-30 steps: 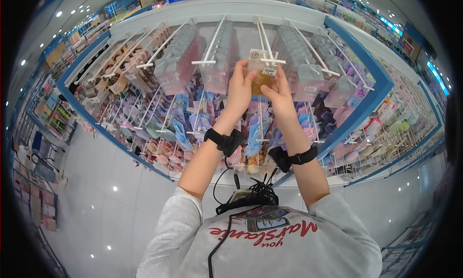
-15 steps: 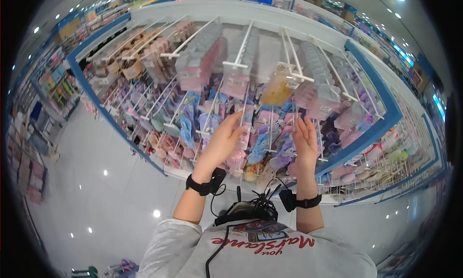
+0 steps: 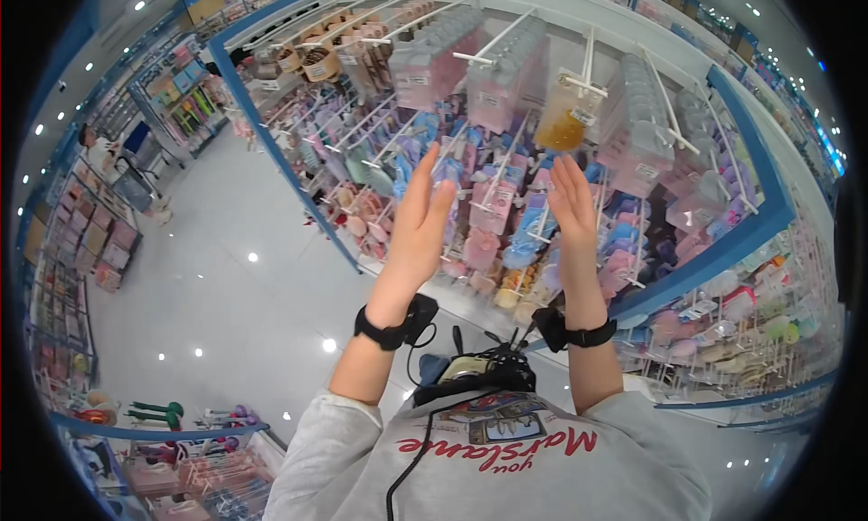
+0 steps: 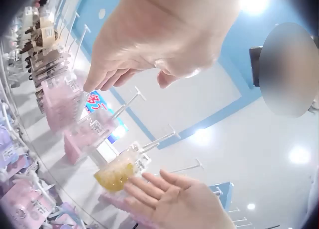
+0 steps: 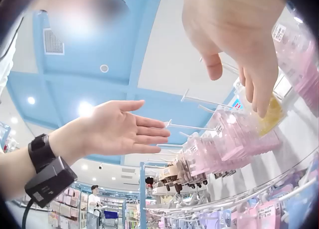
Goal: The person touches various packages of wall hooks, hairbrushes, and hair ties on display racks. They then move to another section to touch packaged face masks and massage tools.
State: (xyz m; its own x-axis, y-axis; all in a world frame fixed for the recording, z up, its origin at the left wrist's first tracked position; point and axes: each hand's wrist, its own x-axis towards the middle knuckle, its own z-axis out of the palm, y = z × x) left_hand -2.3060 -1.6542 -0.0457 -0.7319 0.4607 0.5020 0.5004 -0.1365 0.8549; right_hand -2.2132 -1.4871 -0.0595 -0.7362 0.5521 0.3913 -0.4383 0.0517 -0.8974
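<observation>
In the head view a clear packet with yellow contents [image 3: 565, 127] hangs on a white hook in the upper row. Below and left of it my left hand [image 3: 418, 227] is raised with straight fingers, holding nothing. My right hand [image 3: 574, 209] stands just under the packet, fingers straight and apart from it. The left wrist view has the left hand [image 4: 159, 37] above the yellow packet [image 4: 117, 175] and the right hand [image 4: 182, 201] beside it, palm showing. In the right wrist view the right hand [image 5: 237, 44] overlaps the packet [image 5: 271, 114]; the left hand [image 5: 119, 129] is spread.
Rows of pink packets with grey tops [image 3: 502, 91] hang on both sides of the yellow one. Blue and purple items [image 3: 533, 232] fill the lower hooks. A blue frame edge [image 3: 705, 259] runs down the right. At the far left, a person [image 3: 104, 155] stands near a dark blue cart.
Both hands have let go of the yellow packet and come down and apart; it now hangs on its hook. The view has turned, showing more aisle and a display at lower left.
</observation>
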